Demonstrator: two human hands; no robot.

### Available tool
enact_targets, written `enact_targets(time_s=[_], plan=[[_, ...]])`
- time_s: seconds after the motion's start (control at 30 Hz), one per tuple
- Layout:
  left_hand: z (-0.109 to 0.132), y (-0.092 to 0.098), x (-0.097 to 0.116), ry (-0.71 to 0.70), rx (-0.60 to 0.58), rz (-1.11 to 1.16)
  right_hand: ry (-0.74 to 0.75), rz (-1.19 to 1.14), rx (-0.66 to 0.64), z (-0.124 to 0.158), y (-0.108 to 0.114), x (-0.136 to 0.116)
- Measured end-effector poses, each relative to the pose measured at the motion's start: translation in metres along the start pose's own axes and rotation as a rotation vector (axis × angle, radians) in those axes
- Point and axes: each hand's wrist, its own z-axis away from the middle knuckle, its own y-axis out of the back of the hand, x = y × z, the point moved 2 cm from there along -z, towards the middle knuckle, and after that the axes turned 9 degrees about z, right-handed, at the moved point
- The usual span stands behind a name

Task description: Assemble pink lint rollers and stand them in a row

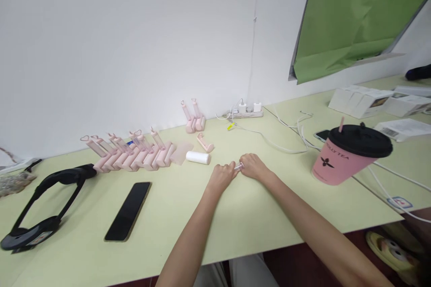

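My left hand (221,176) and my right hand (253,165) are both closed, low over the table. Between them runs a short clear, pinkish tube (239,167), gripped at each end; most of it is hidden by my fingers. Just beyond the left hand lie a white cylinder (198,158) with a pinkish end and an open pink holder-like shell (205,142). Farther left, several pink pieces with upright clear tubes and heart-shaped loops (134,157) stand in a row. Two similar pink pieces (195,123) are by the wall.
A black phone (128,211) and a black headband-like frame (50,202) lie at left. On the right stands a pink cup (343,159) with a black lid. White cables (286,149) trail from a power strip (247,114). White boxes (358,101) sit at far right.
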Motion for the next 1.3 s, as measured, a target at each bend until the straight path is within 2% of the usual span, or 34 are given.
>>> enact_targets(time_s=[0.3,0.47,0.57,0.7,0.77,0.83,0.9,1.0,1.13,1.23,1.3], plan=[[-0.003,0.001,0.014,0.059,-0.009,-0.005,-0.033,-0.006,-0.016,0.001,-0.003,0.002],[-0.003,-0.005,0.01,0.006,0.037,0.01,-0.05,-0.022,-0.005,-0.001,-0.002,0.001],[-0.004,-0.005,0.004,0.027,0.071,0.024,-0.042,-0.052,0.066,-0.003,0.006,-0.002],[-0.003,0.009,-0.002,0.045,0.183,0.072,0.034,-0.139,0.267,-0.003,0.021,-0.006],[-0.001,0.022,-0.004,0.015,0.28,0.124,0.072,-0.166,0.273,-0.002,0.022,-0.005],[0.003,0.034,-0.01,0.001,0.376,0.176,0.043,-0.172,0.24,-0.002,0.018,0.0],[0.008,0.042,-0.022,0.078,0.469,0.208,-0.055,-0.166,0.231,0.0,0.012,0.011],[0.016,0.04,-0.05,0.335,0.557,0.203,-0.224,-0.161,0.239,0.003,0.007,0.03],[0.024,0.023,-0.078,0.634,0.519,0.194,-0.435,-0.16,0.232,0.007,0.006,0.049],[0.024,0.015,-0.082,0.723,0.478,0.219,-0.537,-0.164,0.207,0.008,0.006,0.054],[0.023,0.014,-0.08,0.755,0.497,0.227,-0.557,-0.159,0.199,0.009,0.004,0.055]])
